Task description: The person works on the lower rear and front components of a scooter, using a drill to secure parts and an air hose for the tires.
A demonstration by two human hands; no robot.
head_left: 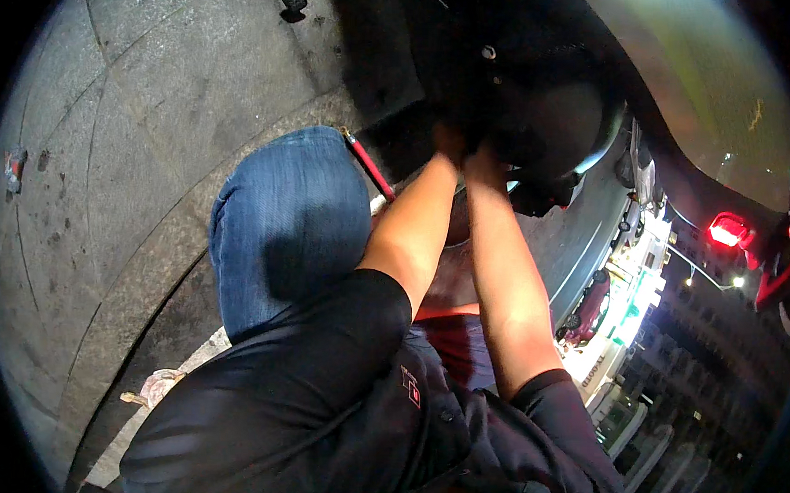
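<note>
Both hands reach into the dark underside of a vehicle (pixel 548 108), ahead of the person and just below a smooth, curving body panel (pixel 714 91). That underside is nearly black and rounded toward the right, with a small pale ring-like spot (pixel 489 53) near its upper part; shadow hides most detail. The left hand (pixel 448 145) and right hand (pixel 486 161) are close together, blurred and dim, so I cannot tell whether the fingers are open, closed or gripping anything. The forearms cover part of the space beneath. Beside the left forearm, next to the jean-clad knee (pixel 292 216), is a slim red tool-like thing (pixel 371 166). Grey pavement (pixel 159 89) spreads leftward, with a small reddish object (pixel 14 171) far off; at right are parked cars (pixel 589 307) and a glowing red light (pixel 727 229).
</note>
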